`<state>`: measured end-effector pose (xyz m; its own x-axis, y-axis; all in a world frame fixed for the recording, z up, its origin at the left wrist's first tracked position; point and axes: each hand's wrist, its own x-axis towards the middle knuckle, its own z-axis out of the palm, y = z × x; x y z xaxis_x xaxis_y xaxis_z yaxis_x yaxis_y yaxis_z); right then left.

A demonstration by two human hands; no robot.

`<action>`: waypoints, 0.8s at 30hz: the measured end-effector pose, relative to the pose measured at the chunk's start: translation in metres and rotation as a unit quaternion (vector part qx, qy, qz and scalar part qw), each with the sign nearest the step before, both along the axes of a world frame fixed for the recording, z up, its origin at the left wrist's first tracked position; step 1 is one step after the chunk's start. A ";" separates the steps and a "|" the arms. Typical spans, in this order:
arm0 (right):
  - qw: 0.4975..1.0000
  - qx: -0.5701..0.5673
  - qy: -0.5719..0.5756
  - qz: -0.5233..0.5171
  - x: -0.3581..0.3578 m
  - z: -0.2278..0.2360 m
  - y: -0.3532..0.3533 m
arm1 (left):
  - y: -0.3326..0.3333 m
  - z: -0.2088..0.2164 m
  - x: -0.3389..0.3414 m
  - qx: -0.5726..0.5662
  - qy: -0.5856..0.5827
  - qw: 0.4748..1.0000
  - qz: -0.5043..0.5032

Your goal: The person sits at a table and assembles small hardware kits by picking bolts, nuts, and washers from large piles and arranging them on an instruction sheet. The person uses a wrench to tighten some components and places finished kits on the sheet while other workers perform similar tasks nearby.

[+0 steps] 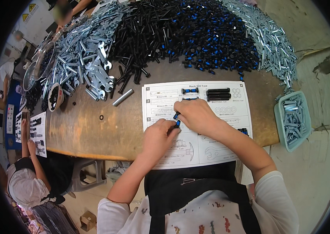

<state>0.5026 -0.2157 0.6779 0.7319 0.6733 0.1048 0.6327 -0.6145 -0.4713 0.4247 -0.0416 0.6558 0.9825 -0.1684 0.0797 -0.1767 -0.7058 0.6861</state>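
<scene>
A white printed sheet [148, 117] with line drawings of parts lies at the table's front edge, under my hands. My left hand [158, 136] pinches a black bolt with a blue band [178, 124] over the sheet's left half. Just above it, my right hand [198, 115] has its fingers closed on another small black bolt [176, 115], mostly hidden by the fingertips. Blue-banded bolts [189, 90] lie across the sheet's top, partly behind my right hand. Beside them sits a row of long black bolts [218, 94]. More blue-banded bolts [243, 131] show at the sheet's right edge.
Heaps of blue-banded bolts [215, 43], long black bolts [141, 39], wrenches [102, 74] and silver sleeves [276, 46] line the table's far side. A pale green basket [308, 128] of sleeves stands right. A loose sleeve [123, 97] lies left; a co-worker [30, 175] sits beyond.
</scene>
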 end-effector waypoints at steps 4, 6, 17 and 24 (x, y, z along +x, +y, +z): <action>0.996 -0.069 -0.017 0.057 0.007 0.001 0.003 | -0.006 -0.002 0.004 -0.029 0.026 0.999 0.037; 0.995 -0.071 -0.006 0.074 0.005 -0.001 0.002 | -0.004 -0.004 0.000 -0.021 0.052 0.998 0.042; 0.951 -0.048 -0.111 -0.284 0.125 -0.036 -0.087 | -0.036 -0.024 0.192 0.060 -0.191 0.979 -0.034; 0.942 -0.085 -0.104 -0.306 0.133 -0.043 -0.078 | -0.033 -0.033 0.214 0.156 -0.147 0.976 -0.043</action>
